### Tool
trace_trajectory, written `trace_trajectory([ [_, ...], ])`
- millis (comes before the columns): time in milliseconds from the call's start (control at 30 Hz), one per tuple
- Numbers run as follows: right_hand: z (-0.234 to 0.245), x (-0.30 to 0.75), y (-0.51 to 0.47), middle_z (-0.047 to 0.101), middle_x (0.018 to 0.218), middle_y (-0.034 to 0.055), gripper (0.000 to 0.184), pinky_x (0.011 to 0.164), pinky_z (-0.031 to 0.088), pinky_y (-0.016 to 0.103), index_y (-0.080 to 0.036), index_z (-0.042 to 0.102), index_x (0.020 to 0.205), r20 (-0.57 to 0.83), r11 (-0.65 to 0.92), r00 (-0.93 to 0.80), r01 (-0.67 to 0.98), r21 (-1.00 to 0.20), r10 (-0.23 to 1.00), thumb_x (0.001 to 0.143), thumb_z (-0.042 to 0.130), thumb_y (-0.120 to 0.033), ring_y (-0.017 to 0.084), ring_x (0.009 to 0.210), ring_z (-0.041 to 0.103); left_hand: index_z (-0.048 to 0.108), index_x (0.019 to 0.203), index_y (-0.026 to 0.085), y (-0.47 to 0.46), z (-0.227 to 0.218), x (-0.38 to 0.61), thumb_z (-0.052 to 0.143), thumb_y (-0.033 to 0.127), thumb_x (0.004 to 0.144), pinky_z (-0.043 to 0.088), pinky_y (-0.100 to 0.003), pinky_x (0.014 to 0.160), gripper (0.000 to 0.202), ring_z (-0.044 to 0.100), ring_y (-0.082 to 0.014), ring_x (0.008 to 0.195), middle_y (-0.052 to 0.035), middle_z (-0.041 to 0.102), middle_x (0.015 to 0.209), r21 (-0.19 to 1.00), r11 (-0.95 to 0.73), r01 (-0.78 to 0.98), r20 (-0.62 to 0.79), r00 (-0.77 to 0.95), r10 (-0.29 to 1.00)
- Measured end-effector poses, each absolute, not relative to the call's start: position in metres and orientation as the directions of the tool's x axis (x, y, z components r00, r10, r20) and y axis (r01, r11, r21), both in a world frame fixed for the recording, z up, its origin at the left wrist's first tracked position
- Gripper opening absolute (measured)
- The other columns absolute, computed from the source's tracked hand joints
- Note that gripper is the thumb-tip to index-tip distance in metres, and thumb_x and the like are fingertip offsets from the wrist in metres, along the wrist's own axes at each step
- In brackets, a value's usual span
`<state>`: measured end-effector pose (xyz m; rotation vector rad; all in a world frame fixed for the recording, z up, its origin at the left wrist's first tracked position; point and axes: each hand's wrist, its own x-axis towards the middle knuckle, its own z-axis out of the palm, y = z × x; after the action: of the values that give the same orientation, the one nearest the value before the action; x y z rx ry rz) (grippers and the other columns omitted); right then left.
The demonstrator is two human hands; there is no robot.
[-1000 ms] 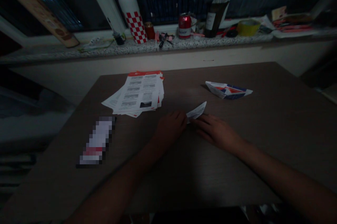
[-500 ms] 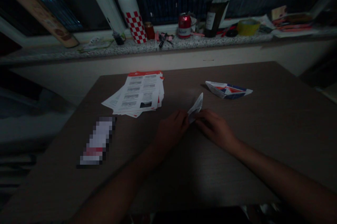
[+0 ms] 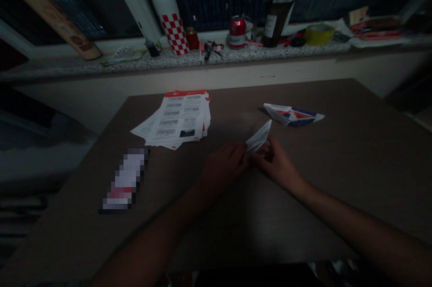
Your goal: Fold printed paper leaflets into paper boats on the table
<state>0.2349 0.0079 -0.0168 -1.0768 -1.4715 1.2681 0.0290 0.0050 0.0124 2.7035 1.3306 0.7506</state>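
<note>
A small folded piece of printed paper (image 3: 258, 136) stands up from the brown table (image 3: 354, 161) at its middle. My left hand (image 3: 224, 168) pinches its lower left corner. On the paper's lower right side my right hand (image 3: 278, 163) grips it with curled fingers. A finished paper boat (image 3: 293, 114) in white, red and blue lies just beyond, to the right. The room is dim.
A stack of printed leaflets (image 3: 178, 119) lies at the table's far left. A blurred flat object (image 3: 124, 181) sits nearer, on the left. The stone sill behind holds a checked bottle (image 3: 167, 10), a red can (image 3: 237, 32), a dark bottle (image 3: 275, 19) and a tape roll (image 3: 318, 34).
The folded paper, which lay low on the table, has been raised and turned upright between both hands. My right hand has curled from flat into a grip.
</note>
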Motion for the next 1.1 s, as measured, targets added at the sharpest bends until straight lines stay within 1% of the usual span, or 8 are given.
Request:
trace_trajectory([
  [133, -0.020, 0.232, 0.007, 0.074, 0.095, 0.0032, 0.032, 0.072, 0.063, 0.035, -0.025, 0.058, 0.120, 0.110, 0.132, -0.291, 0.054, -0.990, 0.950, 0.094, 0.071, -0.036, 0.021, 0.083, 0.074, 0.061, 0.127, 0.019, 0.004, 0.012, 0.031, 0.059, 0.017, 0.101, 0.062, -0.036, 0.092, 0.027, 0.072, -0.0240, 0.114, -0.0087, 0.073, 0.128, 0.269, -0.621, 0.736, 0.400, 0.501, 0.767],
  [267, -0.019, 0.229, 0.007, 0.074, 0.097, 0.0035, 0.035, 0.074, 0.059, 0.033, -0.024, 0.057, 0.121, 0.138, 0.153, -0.253, 0.040, -0.988, 0.958, 0.091, 0.073, -0.032, 0.021, 0.086, 0.072, 0.061, 0.126, 0.019, 0.004, 0.012, 0.033, 0.061, 0.018, 0.099, 0.063, -0.035, 0.086, 0.028, 0.073, -0.0245, 0.110, -0.0088, 0.073, 0.125, 0.284, -0.580, 0.763, 0.377, 0.467, 0.799],
  [467, -0.015, 0.230, 0.007, 0.071, 0.090, 0.0007, 0.033, 0.072, 0.057, 0.032, -0.025, 0.057, 0.117, 0.098, 0.111, -0.255, 0.036, -0.993, 0.962, 0.089, 0.073, -0.030, 0.020, 0.081, 0.069, 0.064, 0.130, 0.022, 0.006, 0.010, 0.032, 0.062, 0.019, 0.103, 0.062, -0.033, 0.087, 0.028, 0.073, -0.0228, 0.110, -0.0072, 0.074, 0.124, 0.255, -0.619, 0.743, 0.425, 0.489, 0.762],
  [633, -0.021, 0.234, 0.009, 0.074, 0.095, 0.0017, 0.040, 0.075, 0.059, 0.033, -0.025, 0.056, 0.126, 0.036, 0.045, -0.299, 0.022, -0.999, 0.954, 0.088, 0.069, -0.025, 0.020, 0.081, 0.072, 0.069, 0.118, 0.022, 0.008, 0.011, 0.031, 0.061, 0.016, 0.102, 0.060, -0.029, 0.079, 0.018, 0.075, -0.0194, 0.095, -0.0044, 0.076, 0.113, 0.365, -0.558, 0.745, 0.407, 0.411, 0.816],
  [733, -0.022, 0.235, 0.010, 0.076, 0.095, 0.0027, 0.042, 0.076, 0.060, 0.034, -0.023, 0.057, 0.129, 0.015, 0.032, -0.285, 0.056, -0.998, 0.958, 0.088, 0.068, -0.025, 0.020, 0.082, 0.074, 0.070, 0.115, 0.022, 0.010, 0.013, 0.031, 0.063, 0.014, 0.101, 0.059, -0.028, 0.079, 0.018, 0.075, -0.0187, 0.093, -0.0034, 0.077, 0.109, 0.433, -0.525, 0.733, 0.399, 0.366, 0.841],
  [900, -0.008, 0.233, 0.009, 0.075, 0.081, 0.0001, 0.029, 0.069, 0.057, 0.032, -0.022, 0.063, 0.117, 0.032, 0.075, -0.251, 0.164, -0.984, 0.967, 0.089, 0.066, -0.027, 0.020, 0.073, 0.073, 0.070, 0.114, 0.021, 0.010, 0.012, 0.032, 0.064, 0.016, 0.101, 0.058, -0.029, 0.080, 0.016, 0.075, -0.0188, 0.094, -0.0033, 0.077, 0.109, 0.464, -0.531, 0.709, 0.396, 0.370, 0.840],
  [1033, 0.003, 0.235, 0.007, 0.075, 0.073, 0.0004, 0.018, 0.063, 0.052, 0.029, -0.022, 0.069, 0.104, 0.023, 0.102, -0.262, 0.292, -0.951, 0.965, 0.097, 0.062, -0.037, 0.020, 0.067, 0.073, 0.071, 0.113, 0.022, 0.008, 0.011, 0.030, 0.063, 0.020, 0.103, 0.057, -0.028, 0.077, 0.013, 0.075, -0.0195, 0.094, -0.0038, 0.076, 0.111, 0.381, -0.565, 0.732, 0.384, 0.431, 0.817],
  [1100, 0.006, 0.237, 0.007, 0.074, 0.070, 0.0012, 0.024, 0.060, 0.049, 0.029, -0.022, 0.069, 0.091, 0.019, 0.119, -0.267, 0.366, -0.923, 0.964, 0.099, 0.060, -0.043, 0.019, 0.063, 0.071, 0.070, 0.118, 0.023, 0.008, 0.010, 0.029, 0.063, 0.020, 0.104, 0.058, -0.028, 0.079, 0.017, 0.075, -0.0200, 0.099, -0.0047, 0.076, 0.115, 0.345, -0.584, 0.735, 0.382, 0.458, 0.803],
])
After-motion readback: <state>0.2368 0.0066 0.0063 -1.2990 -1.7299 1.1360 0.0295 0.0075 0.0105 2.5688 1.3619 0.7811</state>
